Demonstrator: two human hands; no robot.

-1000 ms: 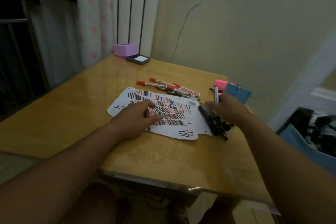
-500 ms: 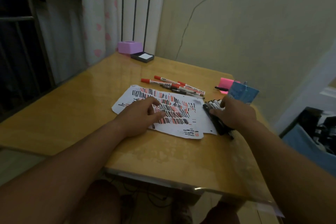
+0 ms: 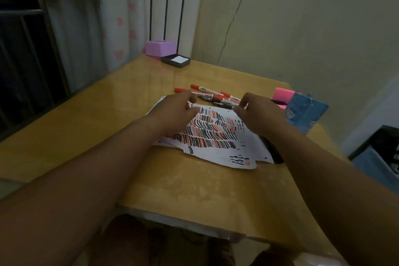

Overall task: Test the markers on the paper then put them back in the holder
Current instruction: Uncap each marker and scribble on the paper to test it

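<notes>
Head view: my glossy yellow-brown wooden table [image 3: 86, 131] fills the middle of a dim room. Dark window bars [image 3: 26, 49] stand at far left, a white curtain printed with pink hearts [image 3: 121, 17] hangs beside them, and a cream wall with a long thin crack [image 3: 280, 28] runs behind. At the table's far corner a lilac rectangular box [image 3: 159, 48] sits against a shallow dark tray [image 3: 166, 61] that holds a white pad. My left hand [image 3: 174, 110] is over the far left part of the white sheet of paper [image 3: 216, 136], fingers curled in; I cannot tell whether it grips anything. The paper lies flat mid-table, covered in rows of short red and black strokes. Just beyond it, several red-capped white markers [image 3: 207, 90] lie loose on the table. My right hand [image 3: 259, 114] is over the paper's far right part, fingertips drawn together toward the left hand; whether they pinch something I cannot tell. A bunch of black markers [image 3: 273, 151] lies at the paper's right edge, partly hidden by my forearm. Further right stand a pink block [image 3: 282, 94] and, just beside it, a blue paper bag with a printed figure [image 3: 306, 112], its inside hidden.
</notes>
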